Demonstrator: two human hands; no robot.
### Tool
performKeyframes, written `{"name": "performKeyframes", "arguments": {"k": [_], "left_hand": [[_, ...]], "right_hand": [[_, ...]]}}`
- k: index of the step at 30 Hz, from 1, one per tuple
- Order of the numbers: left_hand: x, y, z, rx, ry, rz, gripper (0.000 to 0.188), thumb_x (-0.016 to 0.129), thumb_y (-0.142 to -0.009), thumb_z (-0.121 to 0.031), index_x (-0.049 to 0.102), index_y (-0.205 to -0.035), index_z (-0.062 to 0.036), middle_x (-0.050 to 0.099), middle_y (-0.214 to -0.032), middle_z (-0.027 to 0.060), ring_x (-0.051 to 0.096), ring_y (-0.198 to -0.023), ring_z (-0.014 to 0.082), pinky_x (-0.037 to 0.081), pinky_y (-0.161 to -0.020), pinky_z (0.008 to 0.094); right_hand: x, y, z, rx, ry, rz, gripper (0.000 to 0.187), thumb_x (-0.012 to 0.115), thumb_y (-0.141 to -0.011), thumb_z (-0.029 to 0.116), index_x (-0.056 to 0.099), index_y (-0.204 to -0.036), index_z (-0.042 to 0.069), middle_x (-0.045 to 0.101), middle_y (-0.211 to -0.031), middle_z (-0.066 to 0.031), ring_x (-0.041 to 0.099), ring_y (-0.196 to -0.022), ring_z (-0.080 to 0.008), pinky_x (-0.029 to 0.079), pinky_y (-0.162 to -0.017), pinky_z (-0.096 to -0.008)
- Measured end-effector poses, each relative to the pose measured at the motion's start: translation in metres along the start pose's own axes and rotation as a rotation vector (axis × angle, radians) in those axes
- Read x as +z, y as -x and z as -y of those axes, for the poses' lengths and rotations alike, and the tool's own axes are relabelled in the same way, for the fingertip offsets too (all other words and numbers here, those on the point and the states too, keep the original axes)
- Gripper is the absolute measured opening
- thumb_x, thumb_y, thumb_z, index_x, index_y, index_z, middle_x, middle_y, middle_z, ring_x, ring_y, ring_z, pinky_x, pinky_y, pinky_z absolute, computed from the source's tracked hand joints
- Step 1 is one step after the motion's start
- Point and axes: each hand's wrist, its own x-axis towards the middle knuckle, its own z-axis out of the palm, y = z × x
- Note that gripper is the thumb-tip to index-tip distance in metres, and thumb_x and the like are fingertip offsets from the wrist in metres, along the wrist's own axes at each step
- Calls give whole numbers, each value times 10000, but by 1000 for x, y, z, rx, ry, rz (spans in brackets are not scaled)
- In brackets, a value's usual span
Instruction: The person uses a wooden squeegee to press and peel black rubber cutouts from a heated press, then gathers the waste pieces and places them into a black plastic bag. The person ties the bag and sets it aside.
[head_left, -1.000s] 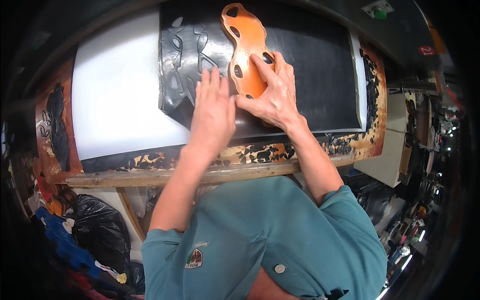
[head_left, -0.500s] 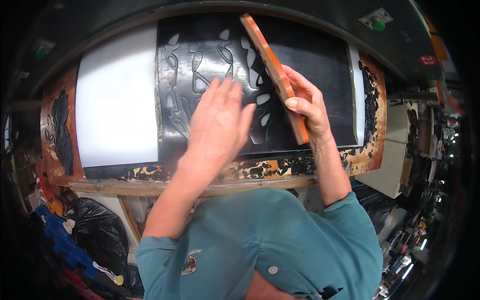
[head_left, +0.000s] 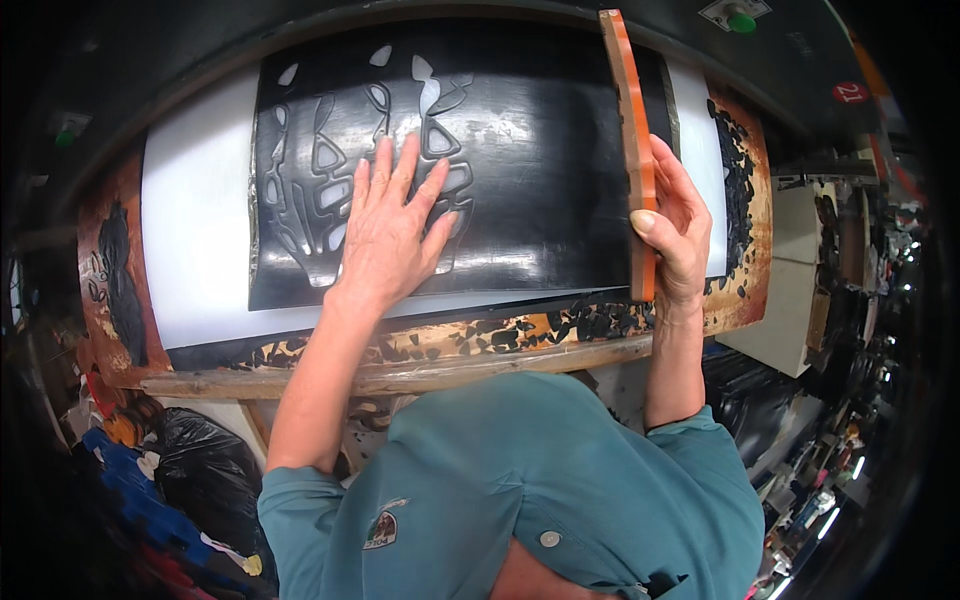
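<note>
A glossy black sheet [head_left: 540, 190] lies on a white board [head_left: 200, 220]. Cut outlines and holes run through its left half, with white showing through. My left hand [head_left: 385, 230] rests flat on that cut part, fingers spread. Toward the sheet's right end, my right hand [head_left: 680, 220] grips an orange-edged cutting die [head_left: 640, 170], thumb on the near side and fingers behind. The die stands on edge, seen as a long narrow strip with a brown layer along its left side. Its broad faces are turned out of sight.
Black offcuts [head_left: 600, 320] litter the brown base board along the front and right. A wooden rail [head_left: 430, 377] edges the bench. A dark machine beam with green buttons [head_left: 741, 22] spans the far side. Black bags [head_left: 210, 460] sit below at left.
The black sheet has slid left over the white board. My left hand has come down flat on it and moved left. My right hand has carried the die right and turned it more upright.
</note>
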Motion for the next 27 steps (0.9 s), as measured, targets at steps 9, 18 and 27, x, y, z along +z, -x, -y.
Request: {"name": "performKeyframes", "arguments": {"k": [9,18,27], "left_hand": [[20,-25,-4,82,-73,28,590,637,-1050,-306,501,-1567,-57,432,-1673,131,320,-1588,356,222,-1297,576],[29,-27,3,-51,10,-208,577,642,-1036,-200,484,-1551,8,459,-1638,210,339,-1538,508,257,-1272,585],[19,-25,26,-46,-113,-150,524,655,-1018,-244,581,-1508,-72,506,-1625,100,328,-1575,419,196,-1272,663]], "right_hand": [[43,-6,-34,-145,503,-16,887,958,-636,286,652,-1415,-6,508,-1510,-239,523,-1402,-352,445,-1178,-439],[70,3,-44,-268,865,-49,866,922,-593,311,681,-1369,11,495,-1492,-234,523,-1282,-386,487,-1093,-470],[94,-18,-62,-316,992,-42,818,889,-589,311,701,-1328,15,519,-1440,-230,535,-1213,-410,490,-1061,-486]]}}
